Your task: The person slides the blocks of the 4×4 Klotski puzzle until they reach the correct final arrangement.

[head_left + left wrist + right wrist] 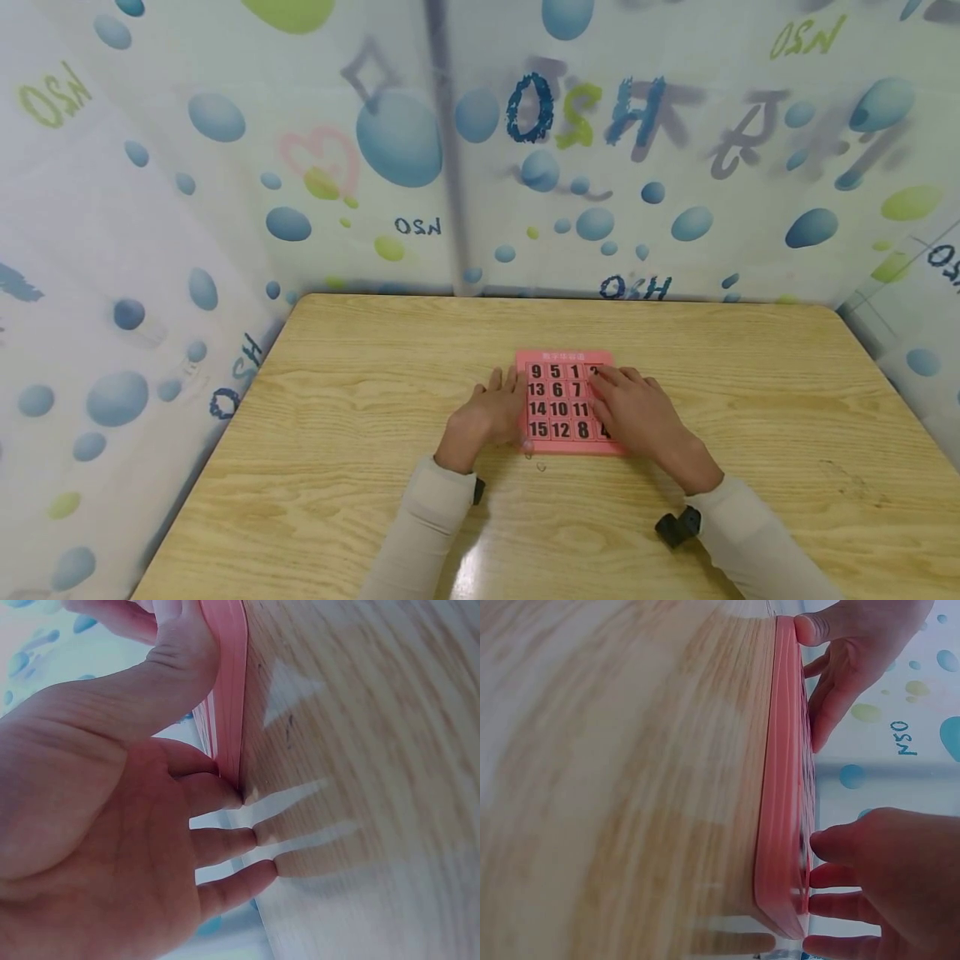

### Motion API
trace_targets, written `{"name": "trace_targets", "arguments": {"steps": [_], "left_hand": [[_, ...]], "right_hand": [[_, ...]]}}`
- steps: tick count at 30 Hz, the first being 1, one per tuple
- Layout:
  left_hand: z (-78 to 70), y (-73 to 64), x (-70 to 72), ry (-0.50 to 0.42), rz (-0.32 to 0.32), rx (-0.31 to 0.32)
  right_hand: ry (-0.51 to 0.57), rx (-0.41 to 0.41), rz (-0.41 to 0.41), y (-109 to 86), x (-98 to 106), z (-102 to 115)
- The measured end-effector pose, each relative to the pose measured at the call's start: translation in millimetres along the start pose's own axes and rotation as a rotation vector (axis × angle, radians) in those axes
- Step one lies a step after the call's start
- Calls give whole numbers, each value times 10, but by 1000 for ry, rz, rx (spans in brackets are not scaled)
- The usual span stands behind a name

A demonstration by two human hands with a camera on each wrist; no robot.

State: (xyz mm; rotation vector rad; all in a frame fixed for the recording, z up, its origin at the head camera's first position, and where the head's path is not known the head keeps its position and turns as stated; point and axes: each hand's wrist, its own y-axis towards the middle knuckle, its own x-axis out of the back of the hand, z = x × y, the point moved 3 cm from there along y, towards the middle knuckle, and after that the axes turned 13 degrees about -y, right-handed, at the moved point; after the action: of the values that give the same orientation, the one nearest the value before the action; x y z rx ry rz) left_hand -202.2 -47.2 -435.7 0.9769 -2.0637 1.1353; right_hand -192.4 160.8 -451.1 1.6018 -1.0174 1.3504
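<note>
A pink number sliding puzzle (558, 408) with black-numbered tiles lies flat on the wooden table. My left hand (491, 412) rests along its left edge, fingers pointing away from me. In the left wrist view, the thumb lies against the puzzle's pink side (234, 697), while the extended fingers (232, 844) reach down to the tabletop. My right hand (641, 412) is over the right-hand column, covering some of its numbers. Seen from the right wrist, that hand's fairly straight fingers (847, 904) and thumb meet the puzzle's upper face.
The wooden table (360, 392) runs back to a patterned wall covering (487, 183) with blue and green drops. Small dark marks (851, 479) show on the wood at the right. A black wrist camera (678, 527) sits below my right wrist.
</note>
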Motion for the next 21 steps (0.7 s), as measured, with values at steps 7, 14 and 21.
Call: {"name": "trace_targets", "arguments": {"steps": [7, 14, 21], "left_hand": [[-3, 0, -7, 4, -1, 3], [-8, -2, -17, 9, -1, 2], [-10, 4, -8, 26, 0, -1]], "right_hand": [[-2, 6, -12, -22, -7, -4], [-5, 30, -57, -156, 76, 11], [-38, 79, -56, -301, 167, 66]]}}
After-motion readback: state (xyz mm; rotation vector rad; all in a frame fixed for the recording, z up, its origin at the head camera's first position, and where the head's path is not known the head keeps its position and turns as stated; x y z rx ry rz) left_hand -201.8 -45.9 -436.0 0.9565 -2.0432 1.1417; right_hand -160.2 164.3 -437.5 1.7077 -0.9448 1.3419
